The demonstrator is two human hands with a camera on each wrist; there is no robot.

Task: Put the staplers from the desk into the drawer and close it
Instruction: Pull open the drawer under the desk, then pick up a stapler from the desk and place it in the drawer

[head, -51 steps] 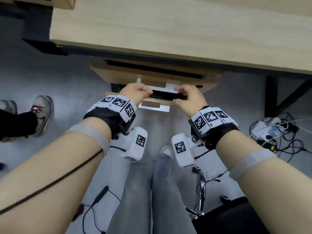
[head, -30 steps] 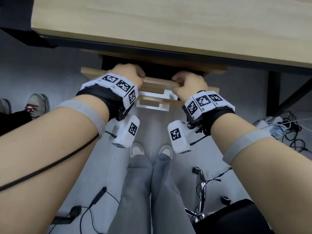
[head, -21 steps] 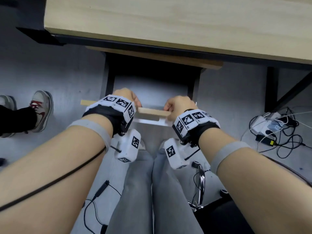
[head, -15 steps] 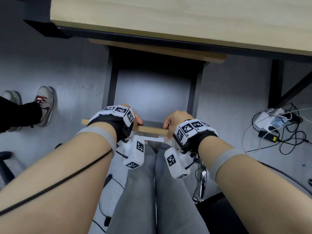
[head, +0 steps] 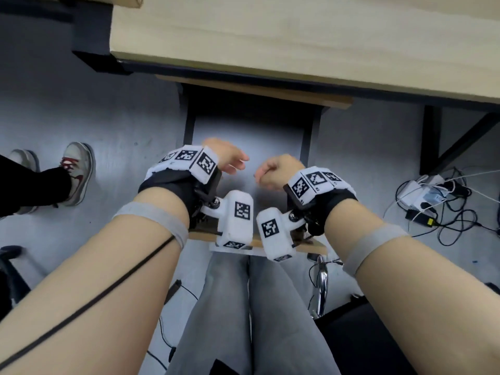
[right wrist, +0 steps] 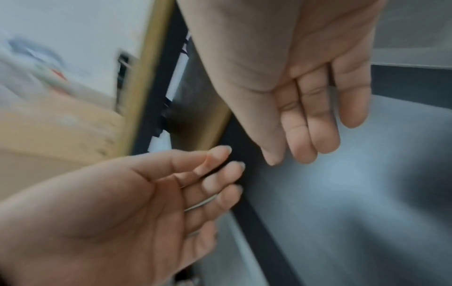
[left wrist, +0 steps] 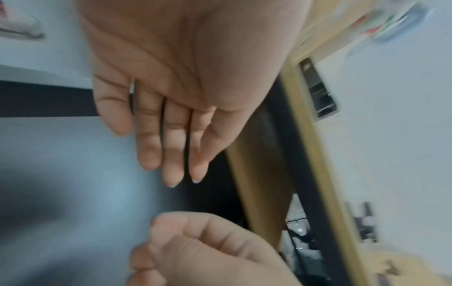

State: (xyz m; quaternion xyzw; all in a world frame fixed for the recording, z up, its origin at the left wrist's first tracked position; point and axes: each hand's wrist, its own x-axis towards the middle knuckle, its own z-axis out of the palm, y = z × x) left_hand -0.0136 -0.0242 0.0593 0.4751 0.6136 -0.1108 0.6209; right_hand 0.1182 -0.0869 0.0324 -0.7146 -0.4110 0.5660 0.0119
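Drawer [head: 243, 158] is pulled fully out from under the desk [head: 297, 36], pale grey floor inside, dark side rails left and right. I see no staplers in the part of it that shows; my hands and wrist rigs cover the near part. Its wooden front panel [head: 311, 246] sits at the near end, just above my knees, mostly hidden behind the wrist cameras.

Desk top is light wood with a dark edge, spanning the top of the head view. No staplers on the strip of it I can see.

Grey trousers [head: 243, 307] run down the lower centre. Someone else's sneaker [head: 77, 171] is on the floor at left, well apart from the drawer. A tangle of cables and adapters [head: 433, 196] lies on the floor at right, beside the desk leg.

My left hand [head: 227, 155] hangs over the drawer interior, fingers nearly straight and together, holding nothing, touching nothing. My right hand [head: 276, 170] is just beside it, apart from it, fingers loosely bent in the wrist views, nothing in it either. Both wrist views are motion-blurred.
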